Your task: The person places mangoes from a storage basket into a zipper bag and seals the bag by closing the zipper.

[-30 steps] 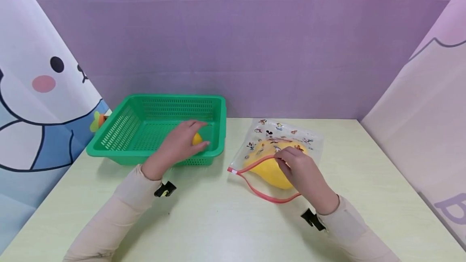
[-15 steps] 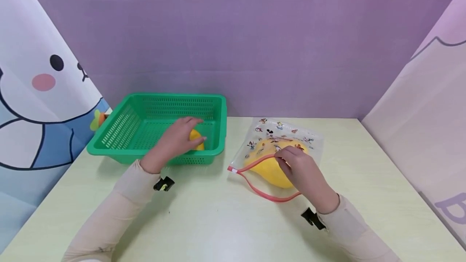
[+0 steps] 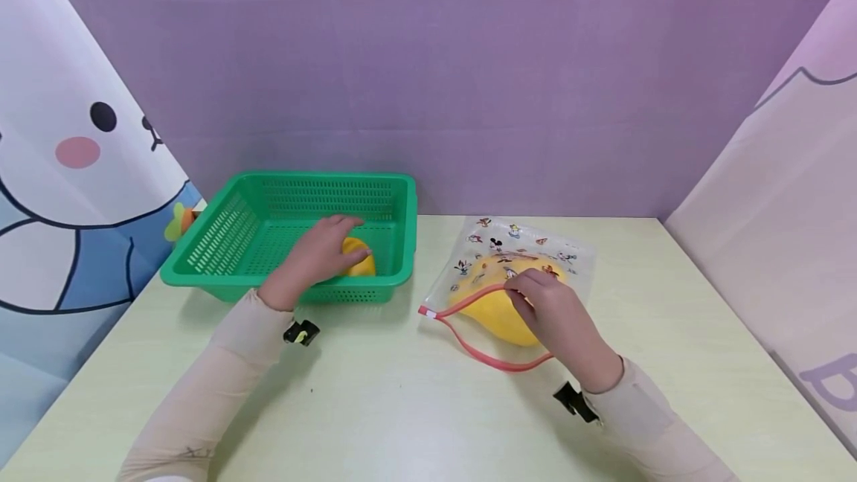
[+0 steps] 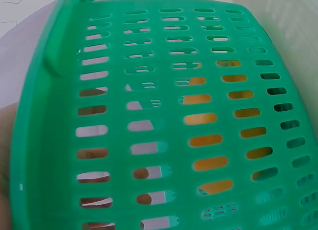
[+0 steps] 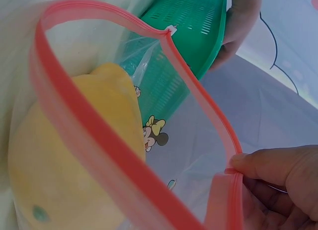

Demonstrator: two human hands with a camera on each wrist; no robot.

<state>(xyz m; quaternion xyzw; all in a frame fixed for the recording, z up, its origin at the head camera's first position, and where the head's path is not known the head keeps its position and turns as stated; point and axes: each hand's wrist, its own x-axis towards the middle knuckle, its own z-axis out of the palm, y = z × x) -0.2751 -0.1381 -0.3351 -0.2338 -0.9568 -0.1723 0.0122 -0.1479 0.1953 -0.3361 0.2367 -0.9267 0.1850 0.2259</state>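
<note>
My left hand (image 3: pixel 313 255) reaches over the near wall of a green slotted plastic basket (image 3: pixel 288 280), thumb and fingers spread. Right beside it, inside the basket, is a rounded yellow-orange thing (image 3: pixel 361 262); its kind is unclear. Through the slots in the left wrist view, this yellow-orange thing (image 4: pixel 206 140) appears apart from the fingers. My right hand (image 3: pixel 556 318) pinches the red zip edge of a clear cartoon-printed zip bag (image 3: pixel 462 259), holding its mouth apart. Within the bag lies a big rounded yellow thing (image 5: pixel 74 155) with a small green spot.
The basket and bag stand on a pale table (image 3: pixel 375 422). A purple cloth (image 3: pixel 428 80) hangs behind it, and printed cloths flank both sides. An orange-and-green carrot-like item (image 3: pixel 181 222) is by the basket's left side.
My left hand has shifted left and slightly nearer, uncovering more of the yellow-orange thing in the basket. My right hand and the bag stay where they were.
</note>
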